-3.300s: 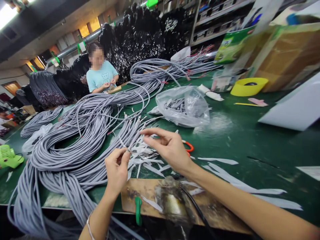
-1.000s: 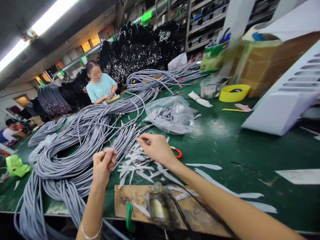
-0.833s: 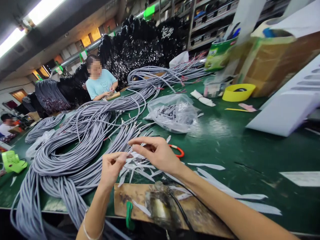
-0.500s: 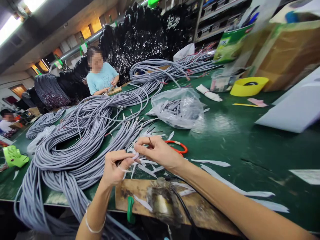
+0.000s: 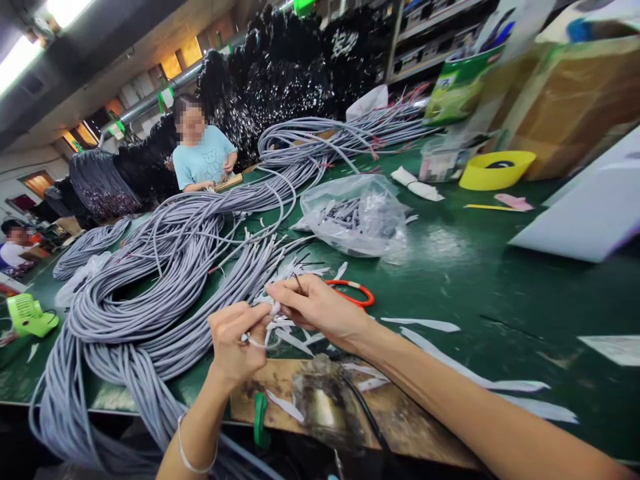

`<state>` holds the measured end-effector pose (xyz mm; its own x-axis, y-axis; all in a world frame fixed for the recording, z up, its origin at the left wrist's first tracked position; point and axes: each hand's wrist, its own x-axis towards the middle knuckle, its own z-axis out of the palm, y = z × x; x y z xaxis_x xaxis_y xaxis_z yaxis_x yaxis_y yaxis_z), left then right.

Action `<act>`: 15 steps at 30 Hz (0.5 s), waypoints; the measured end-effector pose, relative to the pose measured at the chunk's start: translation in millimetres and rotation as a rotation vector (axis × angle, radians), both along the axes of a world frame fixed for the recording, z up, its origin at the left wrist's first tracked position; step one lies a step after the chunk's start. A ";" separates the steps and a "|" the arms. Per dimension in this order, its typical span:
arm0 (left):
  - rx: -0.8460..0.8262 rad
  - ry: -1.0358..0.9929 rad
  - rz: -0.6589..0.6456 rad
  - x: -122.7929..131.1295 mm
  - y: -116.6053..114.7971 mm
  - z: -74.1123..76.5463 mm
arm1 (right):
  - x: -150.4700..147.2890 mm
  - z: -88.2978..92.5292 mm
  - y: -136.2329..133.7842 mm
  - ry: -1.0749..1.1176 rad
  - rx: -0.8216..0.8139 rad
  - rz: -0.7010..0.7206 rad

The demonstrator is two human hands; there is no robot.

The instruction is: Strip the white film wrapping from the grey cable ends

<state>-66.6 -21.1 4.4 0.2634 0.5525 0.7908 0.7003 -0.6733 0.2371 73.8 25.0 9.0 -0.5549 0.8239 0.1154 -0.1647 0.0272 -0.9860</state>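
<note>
My left hand (image 5: 240, 340) is closed around a small white piece (image 5: 275, 308), with a thin pale strand hanging beside its fingers. Touching the same piece from the right, my right hand (image 5: 313, 307) pinches it; a thin dark tip sticks up between its fingers. Both hands meet above white strips (image 5: 295, 340) on the green table (image 5: 425, 293). Left of them lie bundled grey cables (image 5: 190, 313) with pale ends. Orange-red scissor handles (image 5: 357, 293) show just behind my right wrist.
A wooden board (image 5: 280, 380) with a metal fixture (image 5: 325, 407) sits at the near edge. Beyond are a clear bag of grey pieces (image 5: 355, 217), a yellow ring (image 5: 495, 171), a cardboard box (image 5: 565, 107) and a small green fan (image 5: 30, 315). Across the table sits a person (image 5: 205, 157).
My left hand has turned, showing more of its back, with its fingers curled over the white piece. My right hand has shifted slightly left.
</note>
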 end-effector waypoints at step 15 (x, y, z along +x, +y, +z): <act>0.336 0.173 0.242 13.3 -7.1 -2.5 | 4.9 2.5 -3.9 -0.055 0.253 -0.126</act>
<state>-53.3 -28.2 1.9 0.3021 0.3348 0.8925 0.8573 -0.5049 -0.1008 78.7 21.1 11.5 -0.4614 0.8354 0.2986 -0.0912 0.2902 -0.9526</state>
